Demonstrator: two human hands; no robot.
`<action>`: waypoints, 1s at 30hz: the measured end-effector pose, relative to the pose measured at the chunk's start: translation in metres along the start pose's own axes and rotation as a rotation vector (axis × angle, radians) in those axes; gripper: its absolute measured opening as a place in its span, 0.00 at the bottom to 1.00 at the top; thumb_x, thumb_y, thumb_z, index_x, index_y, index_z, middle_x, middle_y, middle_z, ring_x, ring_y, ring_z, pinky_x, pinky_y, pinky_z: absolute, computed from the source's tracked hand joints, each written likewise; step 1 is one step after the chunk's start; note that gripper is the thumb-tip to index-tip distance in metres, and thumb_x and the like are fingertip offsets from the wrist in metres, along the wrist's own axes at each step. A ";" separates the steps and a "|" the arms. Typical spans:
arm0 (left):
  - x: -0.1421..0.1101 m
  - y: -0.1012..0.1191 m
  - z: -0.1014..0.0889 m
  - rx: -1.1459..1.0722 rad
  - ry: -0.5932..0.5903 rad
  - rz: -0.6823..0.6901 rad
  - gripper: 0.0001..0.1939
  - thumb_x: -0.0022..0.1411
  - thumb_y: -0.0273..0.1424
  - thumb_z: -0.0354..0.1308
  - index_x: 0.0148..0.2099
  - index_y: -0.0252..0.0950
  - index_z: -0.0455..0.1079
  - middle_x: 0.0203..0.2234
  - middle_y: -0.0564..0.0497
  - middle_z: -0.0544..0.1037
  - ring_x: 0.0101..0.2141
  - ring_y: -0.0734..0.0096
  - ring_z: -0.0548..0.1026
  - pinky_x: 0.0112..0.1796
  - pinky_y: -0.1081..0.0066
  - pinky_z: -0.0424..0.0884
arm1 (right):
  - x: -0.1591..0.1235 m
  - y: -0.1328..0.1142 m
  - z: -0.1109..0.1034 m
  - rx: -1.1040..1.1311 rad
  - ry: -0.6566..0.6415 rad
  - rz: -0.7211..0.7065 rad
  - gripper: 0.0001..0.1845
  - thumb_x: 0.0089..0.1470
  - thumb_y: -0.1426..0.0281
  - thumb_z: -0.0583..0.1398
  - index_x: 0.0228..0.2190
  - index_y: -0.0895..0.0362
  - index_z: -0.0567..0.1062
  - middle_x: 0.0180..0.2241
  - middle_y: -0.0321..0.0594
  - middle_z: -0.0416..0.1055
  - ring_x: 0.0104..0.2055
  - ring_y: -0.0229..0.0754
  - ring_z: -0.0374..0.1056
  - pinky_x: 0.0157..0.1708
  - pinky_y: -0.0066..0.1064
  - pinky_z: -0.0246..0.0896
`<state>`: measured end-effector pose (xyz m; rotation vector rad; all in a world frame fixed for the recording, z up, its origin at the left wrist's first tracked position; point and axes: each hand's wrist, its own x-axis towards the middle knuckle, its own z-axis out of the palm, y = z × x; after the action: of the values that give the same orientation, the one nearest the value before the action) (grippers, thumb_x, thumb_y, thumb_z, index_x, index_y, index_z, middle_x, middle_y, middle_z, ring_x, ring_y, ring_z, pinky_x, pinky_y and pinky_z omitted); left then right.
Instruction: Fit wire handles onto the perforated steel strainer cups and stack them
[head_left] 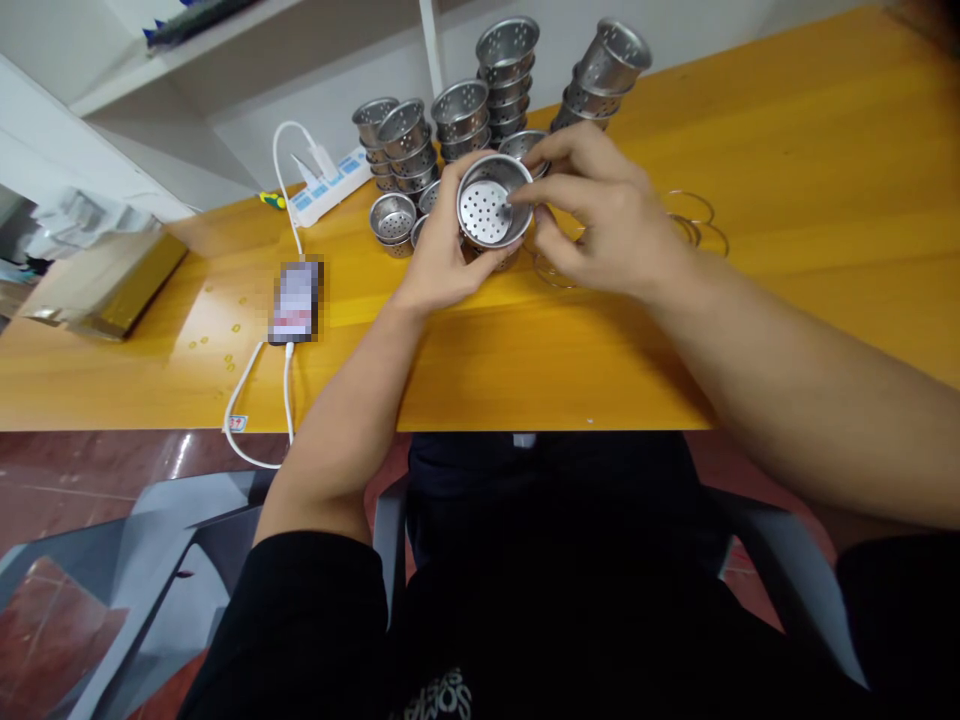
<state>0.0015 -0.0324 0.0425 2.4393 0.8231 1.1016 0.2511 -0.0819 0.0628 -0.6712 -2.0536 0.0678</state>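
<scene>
My left hand (pixel 448 245) is wrapped round a perforated metal strainer cup (pixel 486 212), its mouth tilted toward me and its holed bottom showing. My right hand (pixel 592 205) meets the cup's right side. Its index fingertip reaches inside the rim, while the thumb stays outside; whether anything small is between them is hidden. Just behind the hands stand stacks of similar cups (pixel 459 115), with a taller stack (pixel 508 65) further back. Thin wire rings (pixel 694 232) lie on the table beside and partly beneath my right hand.
Another leaning cup stack (pixel 604 75) stands at the back right. A phone (pixel 296 302) with a white cable, a power strip (pixel 334 190) and a cardboard box (pixel 112 275) occupy the left of the yellow wooden table (pixel 525 385). The table's front edge runs before my lap.
</scene>
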 end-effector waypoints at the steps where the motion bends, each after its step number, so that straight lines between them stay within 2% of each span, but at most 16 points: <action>1: -0.001 0.005 -0.001 0.009 -0.007 -0.029 0.56 0.68 0.71 0.59 0.83 0.54 0.41 0.79 0.45 0.64 0.81 0.40 0.64 0.81 0.48 0.61 | 0.000 0.000 0.002 0.000 -0.018 0.012 0.13 0.76 0.54 0.66 0.58 0.37 0.83 0.64 0.40 0.74 0.68 0.61 0.73 0.69 0.63 0.76; 5: -0.004 0.021 -0.005 0.063 -0.048 -0.158 0.54 0.69 0.68 0.61 0.83 0.54 0.42 0.81 0.46 0.61 0.82 0.42 0.62 0.81 0.49 0.62 | -0.002 0.002 0.008 0.034 -0.076 -0.023 0.19 0.75 0.60 0.66 0.64 0.35 0.80 0.69 0.40 0.68 0.72 0.63 0.69 0.71 0.65 0.74; 10: -0.006 0.033 -0.010 0.069 -0.066 -0.212 0.52 0.70 0.61 0.64 0.83 0.53 0.43 0.81 0.47 0.61 0.82 0.44 0.62 0.82 0.50 0.62 | -0.007 0.008 0.011 0.024 -0.105 -0.064 0.26 0.74 0.66 0.65 0.69 0.39 0.78 0.70 0.44 0.63 0.71 0.66 0.69 0.69 0.69 0.74; 13: -0.005 0.036 -0.013 0.109 -0.057 -0.230 0.50 0.70 0.60 0.64 0.82 0.53 0.45 0.80 0.47 0.63 0.82 0.46 0.63 0.80 0.50 0.65 | -0.008 0.008 0.010 0.034 -0.101 -0.009 0.25 0.74 0.62 0.67 0.68 0.35 0.78 0.69 0.42 0.64 0.70 0.63 0.70 0.69 0.64 0.75; 16: -0.004 0.035 -0.022 0.205 -0.020 -0.231 0.46 0.68 0.62 0.66 0.78 0.52 0.54 0.79 0.46 0.65 0.82 0.48 0.62 0.80 0.52 0.66 | -0.007 0.006 0.007 0.021 -0.042 0.019 0.23 0.75 0.56 0.66 0.68 0.32 0.78 0.68 0.40 0.67 0.72 0.61 0.68 0.71 0.61 0.74; 19: -0.006 0.029 -0.042 0.307 0.055 -0.275 0.46 0.67 0.66 0.66 0.77 0.55 0.57 0.79 0.48 0.66 0.83 0.50 0.59 0.80 0.53 0.66 | -0.006 0.005 0.002 0.009 0.038 0.051 0.23 0.77 0.52 0.64 0.68 0.34 0.76 0.67 0.42 0.68 0.70 0.62 0.69 0.67 0.64 0.77; 21: -0.008 0.023 -0.062 0.313 0.128 -0.301 0.48 0.66 0.68 0.64 0.78 0.56 0.54 0.79 0.50 0.66 0.82 0.51 0.61 0.78 0.54 0.68 | -0.006 0.006 -0.001 -0.008 0.036 0.165 0.24 0.75 0.49 0.65 0.67 0.35 0.77 0.68 0.43 0.68 0.69 0.64 0.70 0.66 0.65 0.79; 23: -0.012 0.018 -0.084 0.270 0.170 -0.312 0.47 0.66 0.70 0.62 0.76 0.56 0.56 0.78 0.51 0.68 0.81 0.51 0.64 0.76 0.55 0.70 | -0.007 0.008 -0.003 -0.025 0.014 0.286 0.23 0.73 0.48 0.67 0.65 0.33 0.78 0.69 0.42 0.69 0.69 0.64 0.70 0.67 0.64 0.79; 26: -0.017 0.016 -0.116 0.227 0.088 -0.365 0.46 0.64 0.68 0.65 0.73 0.51 0.61 0.75 0.52 0.73 0.78 0.52 0.66 0.74 0.50 0.68 | -0.009 0.014 -0.005 -0.019 0.018 0.345 0.21 0.73 0.51 0.68 0.63 0.31 0.79 0.68 0.40 0.70 0.68 0.62 0.71 0.70 0.61 0.78; 30: -0.022 0.022 -0.140 0.276 -0.082 -0.464 0.46 0.55 0.64 0.72 0.67 0.46 0.69 0.67 0.52 0.81 0.64 0.56 0.78 0.70 0.47 0.74 | -0.010 0.024 -0.004 -0.020 0.059 0.283 0.18 0.73 0.55 0.67 0.61 0.38 0.80 0.65 0.43 0.71 0.64 0.60 0.75 0.68 0.62 0.79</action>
<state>-0.1093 -0.0536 0.1311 2.2998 1.5008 0.7481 0.2683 -0.0676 0.0499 -0.9616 -1.8929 0.1883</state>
